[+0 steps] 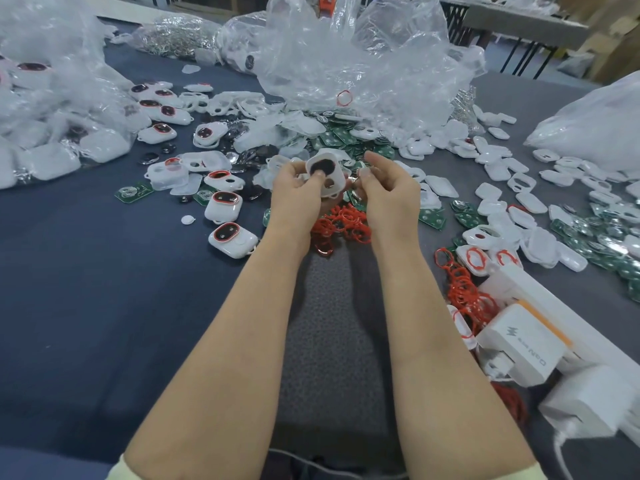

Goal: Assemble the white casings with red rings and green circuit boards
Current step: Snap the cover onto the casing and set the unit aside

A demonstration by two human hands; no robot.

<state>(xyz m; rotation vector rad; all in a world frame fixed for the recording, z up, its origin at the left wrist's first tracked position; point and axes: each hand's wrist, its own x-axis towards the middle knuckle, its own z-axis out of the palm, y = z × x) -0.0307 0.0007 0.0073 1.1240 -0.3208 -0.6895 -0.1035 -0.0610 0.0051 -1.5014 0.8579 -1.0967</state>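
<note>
On the tabletop (86, 271), assembled casings (225, 206) lie left of the ring pile (341, 223); circuit boards (343, 137) lie behind it, plastic bags (363, 64) along the far edge, chargers (523, 341) at the near right corner.

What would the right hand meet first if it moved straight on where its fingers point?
The right hand would likely meet the white casing that the left hand holds, though depth is unclear.

White casing (327, 175), dark oval insert in window, tilted, gripped by left hand (298, 194) above red rings (341, 225) heap. Green circuit boards (346, 137) piled beyond. Ringed casings (232, 239) lie left on table.
</note>
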